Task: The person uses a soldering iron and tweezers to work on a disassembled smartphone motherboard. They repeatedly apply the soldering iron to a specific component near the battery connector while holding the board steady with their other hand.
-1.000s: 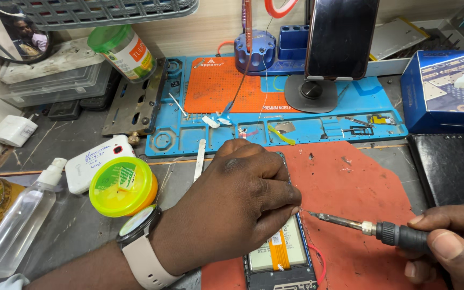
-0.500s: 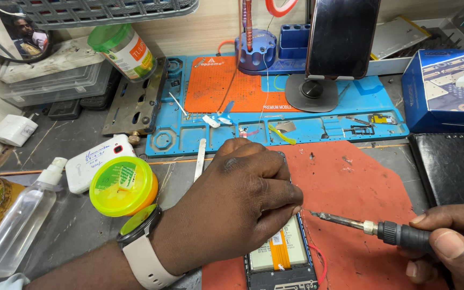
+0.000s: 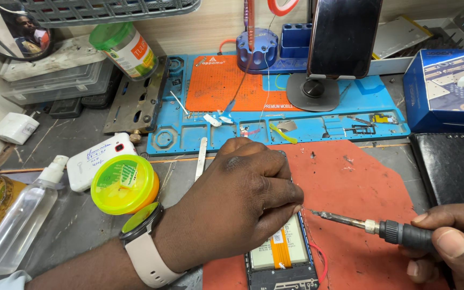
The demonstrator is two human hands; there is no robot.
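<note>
An opened phone (image 3: 283,258) lies on a red mat (image 3: 361,188), its battery, orange flex strip and red wire exposed. My left hand (image 3: 237,198), with a pale strap watch on the wrist, rests curled over the phone's upper part and hides it. My right hand (image 3: 447,241) at the lower right grips a soldering iron (image 3: 371,225) by its dark handle. The iron's metal tip points left and sits just right of my left fingers, a little above the mat.
A blue and orange work mat (image 3: 275,113) with small parts lies behind. A phone on a round stand (image 3: 339,43), a blue box (image 3: 447,91), a dark case (image 3: 452,166), a yellow-lidded tin (image 3: 124,182), a spray bottle (image 3: 20,215) and a metal plate (image 3: 135,102) surround the area.
The soldering iron tip has shifted very slightly; both hands hold nearly the same position.
</note>
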